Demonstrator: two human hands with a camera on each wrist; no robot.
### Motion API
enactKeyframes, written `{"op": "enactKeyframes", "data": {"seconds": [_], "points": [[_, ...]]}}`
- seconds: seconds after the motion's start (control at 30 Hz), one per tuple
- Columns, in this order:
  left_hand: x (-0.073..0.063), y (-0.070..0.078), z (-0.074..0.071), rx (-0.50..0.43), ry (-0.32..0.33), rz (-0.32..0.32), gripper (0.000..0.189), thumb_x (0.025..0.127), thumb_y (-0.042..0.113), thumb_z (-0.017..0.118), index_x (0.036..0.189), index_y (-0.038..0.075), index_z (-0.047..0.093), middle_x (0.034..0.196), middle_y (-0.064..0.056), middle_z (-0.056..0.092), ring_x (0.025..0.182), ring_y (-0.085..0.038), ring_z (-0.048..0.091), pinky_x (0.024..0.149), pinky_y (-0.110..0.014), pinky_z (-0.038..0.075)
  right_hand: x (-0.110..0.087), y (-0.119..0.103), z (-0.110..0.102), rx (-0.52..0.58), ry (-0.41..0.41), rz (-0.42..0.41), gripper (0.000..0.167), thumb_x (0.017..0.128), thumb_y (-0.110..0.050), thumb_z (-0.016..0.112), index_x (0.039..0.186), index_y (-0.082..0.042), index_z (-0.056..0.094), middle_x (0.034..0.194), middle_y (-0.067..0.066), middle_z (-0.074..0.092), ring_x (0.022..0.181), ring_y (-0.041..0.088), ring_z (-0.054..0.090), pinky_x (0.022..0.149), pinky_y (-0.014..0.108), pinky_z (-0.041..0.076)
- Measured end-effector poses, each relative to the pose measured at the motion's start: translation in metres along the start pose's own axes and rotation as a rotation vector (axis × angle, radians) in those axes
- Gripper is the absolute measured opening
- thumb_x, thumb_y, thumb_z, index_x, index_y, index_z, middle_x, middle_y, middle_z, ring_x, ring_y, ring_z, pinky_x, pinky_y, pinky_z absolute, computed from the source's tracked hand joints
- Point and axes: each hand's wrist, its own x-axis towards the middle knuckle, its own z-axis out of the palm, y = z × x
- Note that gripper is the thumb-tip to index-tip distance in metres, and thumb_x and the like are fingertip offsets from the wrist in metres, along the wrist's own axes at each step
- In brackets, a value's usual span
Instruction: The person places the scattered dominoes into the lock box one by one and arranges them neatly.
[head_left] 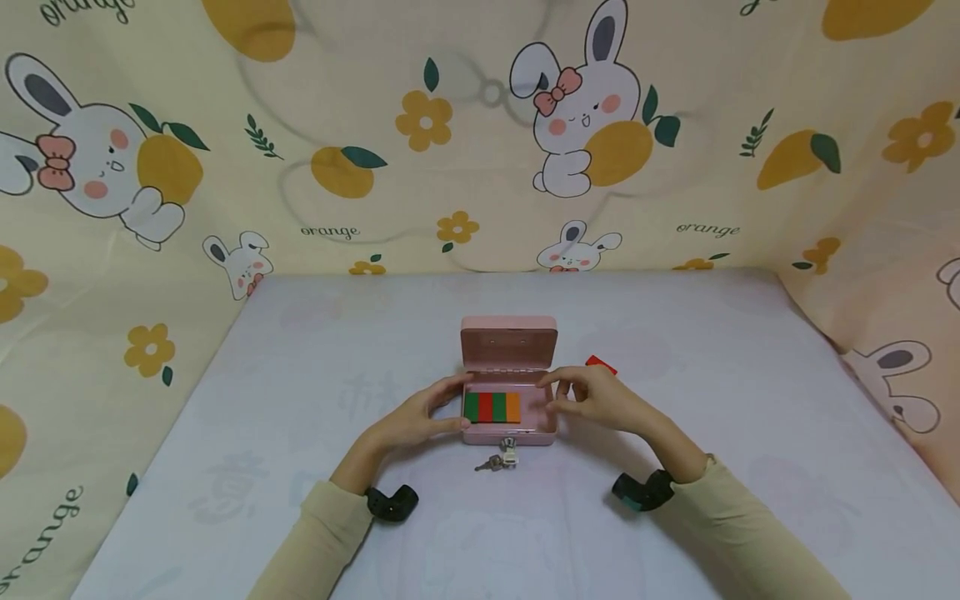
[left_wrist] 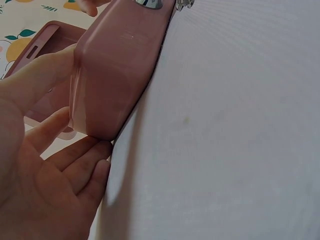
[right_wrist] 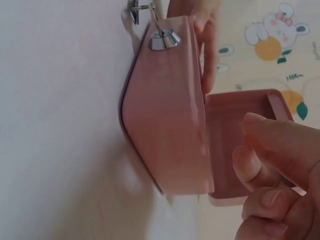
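A pink metal cash box (head_left: 510,435) stands on the table with its lid (head_left: 509,347) raised at the back. Inside, on the left, green, red and orange blocks (head_left: 491,407) lie in a row. My left hand (head_left: 417,414) holds the box's left side, thumb at the front corner and fingers along the side wall. My right hand (head_left: 596,398) is over the box's right rim, fingers loosely bent, with nothing seen between thumb and fingertips. In the right wrist view a key (right_wrist: 154,19) sits in the front lock (right_wrist: 165,40).
Beyond my right hand lies a red piece (head_left: 602,364), partly hidden by it. A second key (head_left: 487,463) hangs in front of the box onto the white tablecloth (head_left: 300,375). Rabbit-and-orange patterned cloth (head_left: 480,167) walls the back and sides.
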Motion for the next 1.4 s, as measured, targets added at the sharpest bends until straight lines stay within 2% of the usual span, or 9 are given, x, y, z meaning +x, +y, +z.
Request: {"op": "enactKeyframes", "data": {"seconds": [0.3, 0.73, 1.4], "points": [[0.000, 0.001, 0.000, 0.002, 0.003, -0.010, 0.071, 0.090, 0.021, 0.068, 0.151, 0.016, 0.031, 0.161, -0.008, 0.027, 0.150, -0.031, 0.025, 0.124, -0.052, 0.019, -0.004, 0.004, -0.006, -0.007, -0.018, 0.019, 0.028, 0.083, -0.012, 0.075, 0.108, -0.003, 0.069, 0.076, 0.003, 0.064, 0.055, 0.000, 0.037, 0.052, 0.016, 0.033], [0.001, 0.001, 0.000, 0.021, 0.007, -0.012, 0.071, 0.090, 0.022, 0.068, 0.151, 0.017, 0.031, 0.161, -0.007, 0.027, 0.150, -0.031, 0.026, 0.124, -0.052, 0.020, -0.007, 0.009, -0.010, 0.007, 0.022, -0.016, 0.027, 0.081, -0.011, 0.075, 0.106, -0.002, 0.069, 0.072, 0.002, 0.061, 0.054, -0.001, 0.036, 0.049, 0.015, 0.032], [0.000, 0.000, 0.000, 0.017, 0.006, -0.001, 0.071, 0.091, 0.021, 0.067, 0.151, 0.015, 0.031, 0.161, -0.008, 0.027, 0.150, -0.032, 0.026, 0.124, -0.052, 0.020, -0.010, 0.018, -0.021, -0.017, 0.015, 0.057, 0.030, 0.083, -0.009, 0.074, 0.110, -0.001, 0.067, 0.077, 0.003, 0.063, 0.055, -0.001, 0.037, 0.050, 0.016, 0.032]]}}
